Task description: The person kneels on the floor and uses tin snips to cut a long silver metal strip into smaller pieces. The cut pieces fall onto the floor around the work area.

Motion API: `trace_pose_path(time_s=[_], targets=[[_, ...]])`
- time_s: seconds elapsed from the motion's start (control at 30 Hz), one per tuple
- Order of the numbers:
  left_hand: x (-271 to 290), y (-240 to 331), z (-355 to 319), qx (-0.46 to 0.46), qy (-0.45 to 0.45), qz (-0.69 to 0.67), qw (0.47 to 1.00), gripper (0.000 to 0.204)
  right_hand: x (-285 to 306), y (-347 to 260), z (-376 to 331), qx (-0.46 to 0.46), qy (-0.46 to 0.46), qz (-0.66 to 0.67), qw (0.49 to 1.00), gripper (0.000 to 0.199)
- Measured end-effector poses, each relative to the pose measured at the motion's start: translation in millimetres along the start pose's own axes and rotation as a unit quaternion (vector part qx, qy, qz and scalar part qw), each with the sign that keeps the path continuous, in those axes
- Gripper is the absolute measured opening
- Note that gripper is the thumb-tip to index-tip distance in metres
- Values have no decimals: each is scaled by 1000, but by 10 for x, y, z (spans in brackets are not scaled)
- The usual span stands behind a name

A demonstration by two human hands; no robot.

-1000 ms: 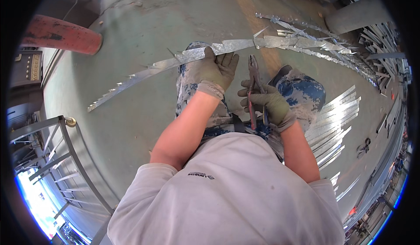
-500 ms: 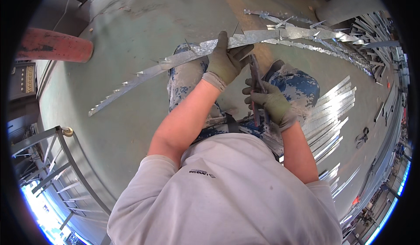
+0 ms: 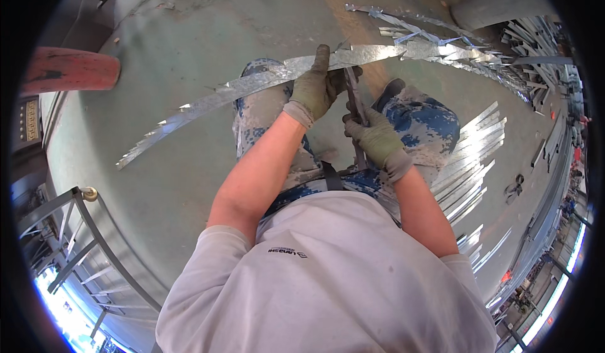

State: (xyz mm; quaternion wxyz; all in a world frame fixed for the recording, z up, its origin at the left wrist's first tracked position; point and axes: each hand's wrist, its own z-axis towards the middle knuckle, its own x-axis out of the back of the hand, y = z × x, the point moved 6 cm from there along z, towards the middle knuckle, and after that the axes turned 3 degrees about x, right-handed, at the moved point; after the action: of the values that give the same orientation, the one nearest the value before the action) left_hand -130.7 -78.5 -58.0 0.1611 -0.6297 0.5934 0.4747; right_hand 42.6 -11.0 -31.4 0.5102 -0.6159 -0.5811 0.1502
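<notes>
Across the left trouser leg (image 3: 252, 117), the long barbed sheet-metal strip (image 3: 252, 84) looks light, springy and sharp-edged, safest held by its flat face. The gloved left hand (image 3: 314, 88) clasps it there; the gloved right hand (image 3: 377, 137) wraps the pliers (image 3: 355, 95), whose bite I cannot tell.

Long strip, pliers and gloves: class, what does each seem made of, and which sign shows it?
Long strip: bare metal, probably galvanised steel; mottled silver sheen.
Pliers: probably steel; dull, dark surface, handle covering unclear.
Gloves: matte olive, perhaps coated fabric; soft, knit-like cuffs.
</notes>
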Motion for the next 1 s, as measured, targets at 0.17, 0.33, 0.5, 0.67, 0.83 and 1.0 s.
trace_pose_path(time_s=[0.17, 0.33, 0.5, 0.67, 0.83, 1.0], targets=[[-47, 50, -24, -23, -24, -8, 999, 59, -3, -226, -37, -41, -4, -18, 999, 53], [-47, 38, -16, -9, -29, -6, 1000, 56, -25, -203, 16, -20, 7, -35, 999, 52], [-34, 18, -14, -11, -31, -25, 999, 56, -71, -246, -14, -46, 18, -8, 999, 52], [-38, 28, -56, 6, -49, -18, 999, 54, -122, -527, -131, -99, -11, 179, 979, 49], [-30, 28, -32, -6, -29, -17, 999, 48, -85, -447, -94, -94, -12, 163, 982, 44], [-23, 11, -4, -16, -38, -13, 999, 48, -167, -415, -67, -105, 28, 89, 990, 39]])
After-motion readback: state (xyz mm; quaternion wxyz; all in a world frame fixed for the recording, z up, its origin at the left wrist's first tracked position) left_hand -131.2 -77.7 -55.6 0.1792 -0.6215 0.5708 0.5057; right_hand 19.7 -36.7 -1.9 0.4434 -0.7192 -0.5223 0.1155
